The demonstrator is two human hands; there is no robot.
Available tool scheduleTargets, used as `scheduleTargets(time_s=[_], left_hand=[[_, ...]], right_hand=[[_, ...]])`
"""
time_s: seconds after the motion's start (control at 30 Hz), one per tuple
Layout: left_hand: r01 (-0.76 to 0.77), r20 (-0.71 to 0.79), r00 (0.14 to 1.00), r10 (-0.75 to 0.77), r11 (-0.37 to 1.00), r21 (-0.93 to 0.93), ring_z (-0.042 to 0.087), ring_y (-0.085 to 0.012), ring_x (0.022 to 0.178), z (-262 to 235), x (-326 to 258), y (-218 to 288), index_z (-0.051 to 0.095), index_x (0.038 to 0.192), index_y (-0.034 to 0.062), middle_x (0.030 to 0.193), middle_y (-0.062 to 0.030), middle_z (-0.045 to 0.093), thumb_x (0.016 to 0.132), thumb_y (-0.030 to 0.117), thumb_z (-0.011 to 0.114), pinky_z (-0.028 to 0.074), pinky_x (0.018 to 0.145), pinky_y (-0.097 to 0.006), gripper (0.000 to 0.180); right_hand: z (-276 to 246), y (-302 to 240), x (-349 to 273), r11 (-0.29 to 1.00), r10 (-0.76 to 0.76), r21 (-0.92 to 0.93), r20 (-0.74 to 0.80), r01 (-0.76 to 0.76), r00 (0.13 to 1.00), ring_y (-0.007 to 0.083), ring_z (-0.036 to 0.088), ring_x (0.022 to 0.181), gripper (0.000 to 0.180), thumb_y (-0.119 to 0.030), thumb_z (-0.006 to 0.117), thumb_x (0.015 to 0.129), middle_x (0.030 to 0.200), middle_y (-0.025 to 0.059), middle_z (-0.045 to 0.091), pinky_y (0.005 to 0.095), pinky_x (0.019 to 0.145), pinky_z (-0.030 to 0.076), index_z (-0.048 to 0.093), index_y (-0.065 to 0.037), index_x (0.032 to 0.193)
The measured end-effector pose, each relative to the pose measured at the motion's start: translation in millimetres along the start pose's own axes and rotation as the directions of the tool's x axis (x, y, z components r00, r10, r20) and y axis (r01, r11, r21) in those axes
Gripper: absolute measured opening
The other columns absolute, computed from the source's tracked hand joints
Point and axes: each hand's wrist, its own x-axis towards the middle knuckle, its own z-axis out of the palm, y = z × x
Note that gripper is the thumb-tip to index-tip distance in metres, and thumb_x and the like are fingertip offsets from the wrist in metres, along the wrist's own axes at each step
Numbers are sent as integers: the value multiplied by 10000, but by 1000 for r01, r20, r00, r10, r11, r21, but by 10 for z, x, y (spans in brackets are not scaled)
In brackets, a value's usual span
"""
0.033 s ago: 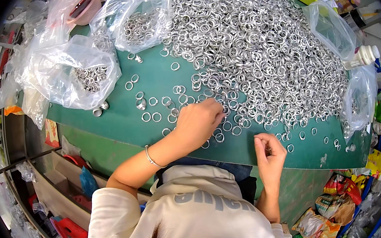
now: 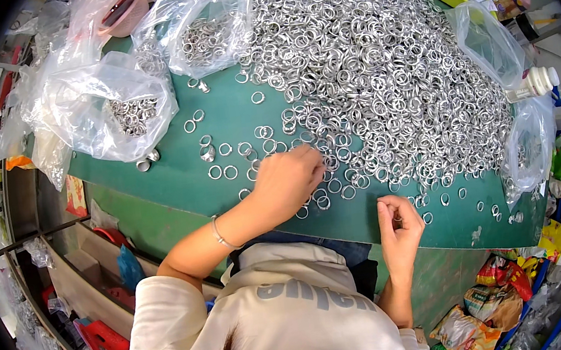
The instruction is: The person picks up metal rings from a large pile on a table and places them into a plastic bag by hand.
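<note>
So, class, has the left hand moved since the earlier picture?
Yes: the left hand has shifted slightly leftward, judged against the white bottle.

Glossy metal rings [image 2: 378, 60]; thin clear plastic bags [image 2: 107, 112]; tabletop [image 2: 176, 173] smooth, perhaps matt.

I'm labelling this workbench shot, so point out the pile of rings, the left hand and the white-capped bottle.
Pile of rings [image 2: 385, 59]: head view, middle of the heap.
Left hand [image 2: 288, 179]: head view, back of the hand.
White-capped bottle [image 2: 536, 82]: head view, body beside the cap.
</note>
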Motion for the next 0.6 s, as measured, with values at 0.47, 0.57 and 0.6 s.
scheduleTargets(time_s=[0.47, 0.57, 0.6], left_hand=[[236, -182, 938, -296, 927, -290, 587, -211, 688, -416, -179, -155, 662, 956, 14, 780, -111, 594, 794, -83, 562, 454, 609, -278, 213], [261, -184, 932, -314, 929, -265, 587, -214, 688, -479, -339, -265, 663, 952, 12, 802, -110, 611, 777, -112, 562, 464, 625, -284, 237], [232, -206, 934, -292, 934, -273, 580, -221, 680, -439, -386, -279, 661, 928, 7, 794, -109, 602, 755, -121, 588, 466, 627, -294, 227]], right_hand=[[63, 51, 228, 810, -238, -518, 140, 276, 961, 270, 549, 648, 92, -40, 638, 769, 712, 88, 519, 377, 546, 440, 630, -68, 856], [53, -13, 170, 939, -110, -333, -45, 88, 993, 215, 497, 519, 95, 26, 613, 793, 685, 93, 543, 321, 482, 400, 638, -20, 873], [87, -71, 179, 950, -132, -292, -53, 111, 990, 205, 491, 510, 92, 25, 610, 801, 677, 92, 539, 314, 470, 394, 639, -15, 879]])
